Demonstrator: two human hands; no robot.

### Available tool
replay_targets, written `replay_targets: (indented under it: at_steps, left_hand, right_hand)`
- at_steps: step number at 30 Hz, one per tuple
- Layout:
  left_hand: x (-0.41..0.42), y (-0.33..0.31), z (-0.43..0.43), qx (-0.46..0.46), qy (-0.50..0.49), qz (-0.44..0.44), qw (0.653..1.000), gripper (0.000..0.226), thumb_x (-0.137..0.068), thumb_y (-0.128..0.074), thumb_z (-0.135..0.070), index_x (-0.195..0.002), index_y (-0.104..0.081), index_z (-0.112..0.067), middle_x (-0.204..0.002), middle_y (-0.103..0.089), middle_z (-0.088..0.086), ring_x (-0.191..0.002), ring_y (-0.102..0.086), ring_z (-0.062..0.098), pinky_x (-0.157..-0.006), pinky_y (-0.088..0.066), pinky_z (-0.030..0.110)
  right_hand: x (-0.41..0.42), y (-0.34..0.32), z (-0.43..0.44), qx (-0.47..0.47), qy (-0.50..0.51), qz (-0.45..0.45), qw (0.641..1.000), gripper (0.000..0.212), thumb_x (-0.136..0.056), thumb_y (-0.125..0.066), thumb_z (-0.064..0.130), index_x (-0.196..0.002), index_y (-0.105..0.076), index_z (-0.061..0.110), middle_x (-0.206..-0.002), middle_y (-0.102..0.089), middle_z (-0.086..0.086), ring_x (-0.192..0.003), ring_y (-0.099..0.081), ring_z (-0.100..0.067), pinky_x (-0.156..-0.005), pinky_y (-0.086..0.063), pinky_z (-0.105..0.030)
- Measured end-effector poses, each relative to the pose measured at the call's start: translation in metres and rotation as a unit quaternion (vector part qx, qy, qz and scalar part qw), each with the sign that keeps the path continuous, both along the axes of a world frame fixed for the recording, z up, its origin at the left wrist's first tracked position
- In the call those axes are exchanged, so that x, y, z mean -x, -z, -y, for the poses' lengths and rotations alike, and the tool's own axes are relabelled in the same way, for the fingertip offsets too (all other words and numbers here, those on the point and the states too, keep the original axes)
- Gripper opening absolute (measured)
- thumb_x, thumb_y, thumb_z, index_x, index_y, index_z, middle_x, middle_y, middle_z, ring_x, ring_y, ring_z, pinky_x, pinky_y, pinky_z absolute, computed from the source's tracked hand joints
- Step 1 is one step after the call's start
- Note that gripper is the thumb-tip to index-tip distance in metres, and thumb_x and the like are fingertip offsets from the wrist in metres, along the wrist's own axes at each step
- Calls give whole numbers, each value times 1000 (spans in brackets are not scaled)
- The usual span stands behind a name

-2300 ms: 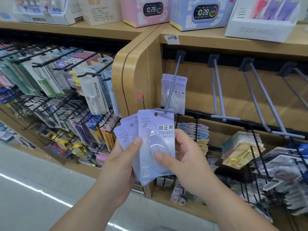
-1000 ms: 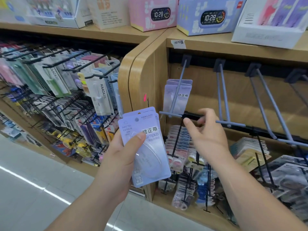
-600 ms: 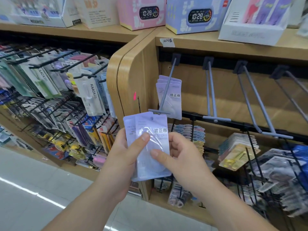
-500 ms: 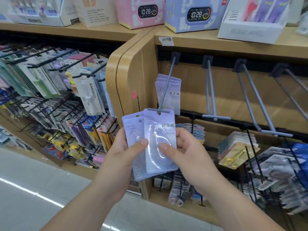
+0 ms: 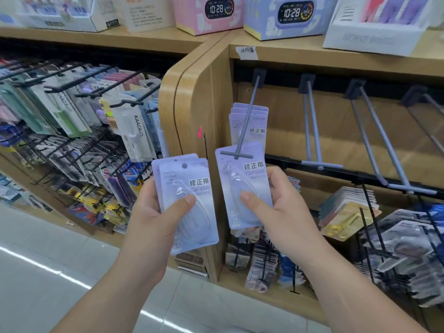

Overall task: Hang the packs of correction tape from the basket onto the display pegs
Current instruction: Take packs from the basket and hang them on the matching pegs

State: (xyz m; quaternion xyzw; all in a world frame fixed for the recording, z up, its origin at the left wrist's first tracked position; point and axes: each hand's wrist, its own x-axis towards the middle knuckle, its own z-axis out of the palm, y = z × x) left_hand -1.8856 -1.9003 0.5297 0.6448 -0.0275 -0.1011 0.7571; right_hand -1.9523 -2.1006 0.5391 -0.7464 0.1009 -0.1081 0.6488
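R hand (image 5: pixel 283 212) pinches one correction tape pack (image 5: pixel 245 188) at peg tip (image 5: pixel 236 155); L hand (image 5: pixel 153 212) grips spare packs (image 5: pixel 189 203); align hang-hole w/ crossbar, tilt, slide back.

Plainly a stationery shop: light wooden shelving unit with a rounded corner (image 5: pixel 192 97) fitted with long grey metal display pegs (image 5: pixel 320 165), one carrying identical lilac carded packs of correction tape (image 5: pixel 258 126). To the left, black wire hooks (image 5: pixel 127 103) crammed with rows of carded pens and small packaged goods. Up on the top shelf, a pink boxed digital clock (image 5: pixel 206 15) and a blue boxed digital clock (image 5: pixel 283 18); below, pale glossy floor tiles (image 5: pixel 48 260).
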Motion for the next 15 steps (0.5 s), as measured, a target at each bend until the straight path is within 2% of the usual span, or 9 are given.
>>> replay_targets:
  at_steps: [4, 8, 10, 12, 13, 15]
  left_hand:
    - [3, -1, 1, 0, 14, 4, 1000, 56, -72, -81, -10, -124, -65, -22, -114, -79, 3, -103, -75, 29, -82, -61, 47]
    - [5, -2, 4, 5, 19, -2, 1000, 50, -74, -74, -21, -123, -66, -23, -114, -79, 3, -103, -76, 29, -83, -61, 48]
    - [6, -3, 5, -3, 23, -5, 1000, 51, -73, -78, -21, -123, -66, -23, -115, -79, 3, -104, -75, 31, -86, -61, 52]
    - [6, -6, 7, -14, 19, -3, 1000, 57, -69, -92, -17, -120, -67, -23, -113, -79, 3, -103, -76, 30, -83, -61, 51]
    - [7, -6, 7, -19, 15, 0, 1000, 57, -67, -93, -21, -118, -67, -23, -111, -79, 2, -102, -76, 29, -79, -61, 48]
    - [7, -7, 8, -19, 10, 5, 1000, 51, -65, -82, -28, -114, -68, -23, -107, -80, 1, -98, -77, 27, -74, -60, 44]
  right_hand:
    - [-15, 5, 0, 29, 29, -2, 999, 20, -100, -64, 26, -112, -55, 40, -105, -72, 20, -92, -72, -6, -70, -64, -37]
    - [-51, 16, 15, 84, 82, -37, 992, 11, -99, -61, 42, -109, -57, 38, -102, -70, 17, -91, -68, -8, -78, -61, -45]
    - [-70, 18, 23, 106, 100, -57, 988, 18, -100, -58, 46, -101, -55, 29, -92, -66, 10, -81, -64, -13, -70, -57, -41]
    - [-84, 20, 29, 146, 103, -71, 981, 32, -101, -54, 50, -88, -46, 21, -80, -54, 4, -66, -50, -15, -61, -42, -33]
    - [-89, 22, 32, 162, 102, -76, 979, 38, -101, -53, 52, -84, -42, 20, -78, -48, 1, -63, -44, -15, -60, -37, -32]
    - [-96, 23, 37, 178, 103, -84, 975, 41, -101, -52, 54, -81, -38, 20, -77, -44, 1, -63, -40, -16, -60, -35, -33]
